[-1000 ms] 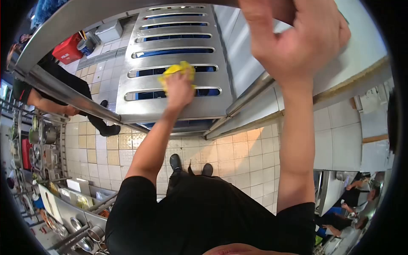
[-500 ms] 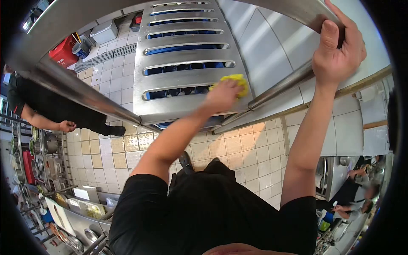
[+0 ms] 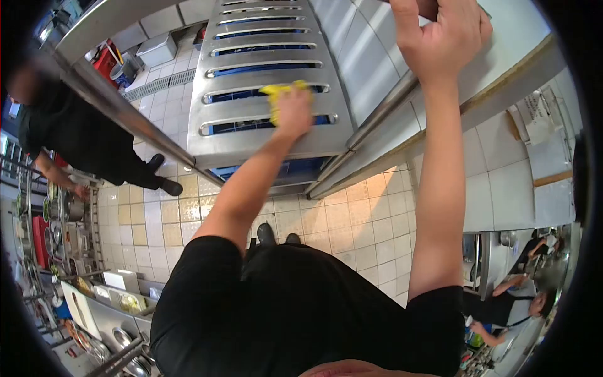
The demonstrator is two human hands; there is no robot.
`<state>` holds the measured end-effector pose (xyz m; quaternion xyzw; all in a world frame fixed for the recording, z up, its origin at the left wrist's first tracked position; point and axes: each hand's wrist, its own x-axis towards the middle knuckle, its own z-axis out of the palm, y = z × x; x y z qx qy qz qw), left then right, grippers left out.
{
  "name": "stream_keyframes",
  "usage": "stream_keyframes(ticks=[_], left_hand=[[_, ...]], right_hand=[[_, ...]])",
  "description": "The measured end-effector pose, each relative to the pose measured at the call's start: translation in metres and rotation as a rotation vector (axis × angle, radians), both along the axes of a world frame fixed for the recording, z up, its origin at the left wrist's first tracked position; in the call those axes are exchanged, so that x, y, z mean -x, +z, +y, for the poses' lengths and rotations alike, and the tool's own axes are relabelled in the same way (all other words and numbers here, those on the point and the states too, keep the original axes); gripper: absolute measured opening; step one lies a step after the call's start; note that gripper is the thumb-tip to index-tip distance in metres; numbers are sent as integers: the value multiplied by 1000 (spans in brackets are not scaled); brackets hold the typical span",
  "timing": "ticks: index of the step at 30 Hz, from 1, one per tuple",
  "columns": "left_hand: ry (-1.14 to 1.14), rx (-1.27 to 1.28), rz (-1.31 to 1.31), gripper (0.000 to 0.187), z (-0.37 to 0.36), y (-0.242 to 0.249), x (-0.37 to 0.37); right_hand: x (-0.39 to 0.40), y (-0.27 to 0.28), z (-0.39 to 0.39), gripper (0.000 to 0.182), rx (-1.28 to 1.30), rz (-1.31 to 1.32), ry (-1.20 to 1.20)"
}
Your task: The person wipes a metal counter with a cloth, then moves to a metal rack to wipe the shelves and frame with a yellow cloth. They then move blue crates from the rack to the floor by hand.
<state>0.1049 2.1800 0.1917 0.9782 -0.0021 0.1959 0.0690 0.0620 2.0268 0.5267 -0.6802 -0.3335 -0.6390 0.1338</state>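
Cloth [image 3: 274, 97] now in from the near right corner of the shelf [image 3: 221, 147], over its two nearest slots [image 3: 237, 127]. Your left hand [image 3: 295, 114] grasps it; right hand [image 3: 443, 41] clenched round the upper rail [image 3: 428, 9]. Wiping, apparently; next stroke calls for flat pressure.

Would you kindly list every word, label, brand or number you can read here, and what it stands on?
No text is readable.
White sheet, picture's right: marks too small and blurred.
Red box, upper left: no lettering can be made out.
Yellow cloth and slotted metal shelf: no lettering visible.
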Motion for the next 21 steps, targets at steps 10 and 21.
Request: stream_keyframes(ticks=[10, 21], left_hand=[[-60, 96, 49, 38, 80, -13, 29], [-21, 144, -17, 29, 83, -44, 12]], right_hand=[[-28, -10, -12, 48, -84, -13, 196], [-30, -19, 0, 47, -287, -51, 213]])
